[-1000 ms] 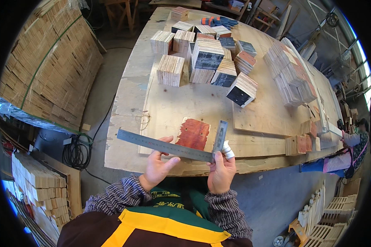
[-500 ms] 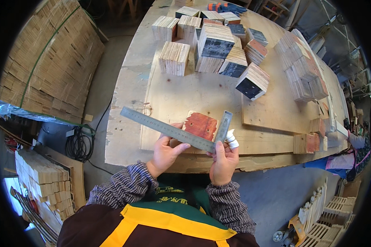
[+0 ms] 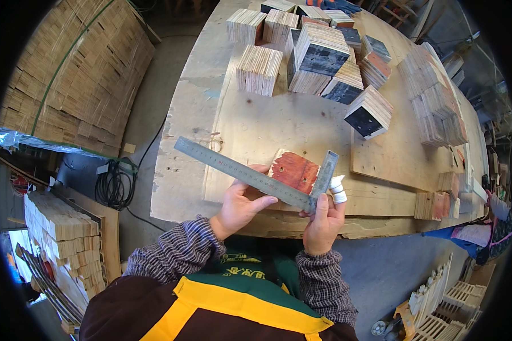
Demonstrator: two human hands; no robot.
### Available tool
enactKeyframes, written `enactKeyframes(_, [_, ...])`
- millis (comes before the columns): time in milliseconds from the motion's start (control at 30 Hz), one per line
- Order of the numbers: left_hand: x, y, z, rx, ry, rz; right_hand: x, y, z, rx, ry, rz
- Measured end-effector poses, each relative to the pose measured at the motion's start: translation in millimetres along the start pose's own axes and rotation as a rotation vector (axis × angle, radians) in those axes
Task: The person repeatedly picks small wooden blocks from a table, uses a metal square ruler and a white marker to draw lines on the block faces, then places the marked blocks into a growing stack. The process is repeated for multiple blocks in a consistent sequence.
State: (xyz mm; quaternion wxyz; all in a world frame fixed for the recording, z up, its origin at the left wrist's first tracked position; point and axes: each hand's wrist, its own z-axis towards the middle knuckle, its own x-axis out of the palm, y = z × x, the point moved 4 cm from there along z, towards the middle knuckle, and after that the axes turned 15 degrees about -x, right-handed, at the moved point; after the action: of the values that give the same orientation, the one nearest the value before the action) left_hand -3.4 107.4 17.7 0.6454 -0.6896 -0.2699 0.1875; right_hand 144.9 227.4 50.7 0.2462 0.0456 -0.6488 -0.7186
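A steel try square (image 3: pixel 244 175) with a ruled blade lies along the near edge of a plywood block (image 3: pixel 297 172), whose red, worn face is turned up. The short leg of the square runs up the block's right side. My left hand (image 3: pixel 237 209) is closed on the block from the left, its fingers partly hidden behind the blade and its thumb stretched along it. With thumb and fingers, my right hand (image 3: pixel 322 223) pinches the square at its corner. White wrapping (image 3: pixel 338 190) covers one finger of that hand.
Beyond my hands, several plywood blocks (image 3: pixel 259 71) are heaped on the worktable (image 3: pixel 179 170). More blocks stand stacked (image 3: pixel 435 105) at the right, above a board (image 3: pixel 392 159). Wrapped timber (image 3: pixel 79 79) rises at the left, near coiled black cable (image 3: pixel 115 184). A person's sleeve (image 3: pixel 489 233) shows far right.
The whole view has shifted a little, so the table and my hands appear farther right. My grip on the square and the block looks the same.
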Motion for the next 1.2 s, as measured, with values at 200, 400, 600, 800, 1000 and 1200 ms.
enactKeyframes(200, [-4, -5, 9, -0.003, 0.084, -0.056, 6, 1, 0, -0.036, 0.105, -0.117])
enactKeyframes(400, [-8, -12, 13, -0.124, 0.14, -0.191, 11, 1, -4, -0.034, 0.076, -0.082])
enactKeyframes(600, [-3, -13, 11, -0.15, 0.128, -0.252, 6, -5, 3, -0.044, 0.071, 0.001])
enactKeyframes(800, [-4, -11, 12, -0.141, 0.124, -0.242, 9, -4, 3, -0.052, 0.096, -0.046])
enactKeyframes(1000, [-4, -6, 16, -0.166, 0.141, -0.275, 13, 0, 5, -0.05, 0.079, -0.032])
enactKeyframes(1200, [-5, -9, 16, -0.097, 0.134, -0.206, 12, -1, 5, -0.036, 0.087, -0.043])
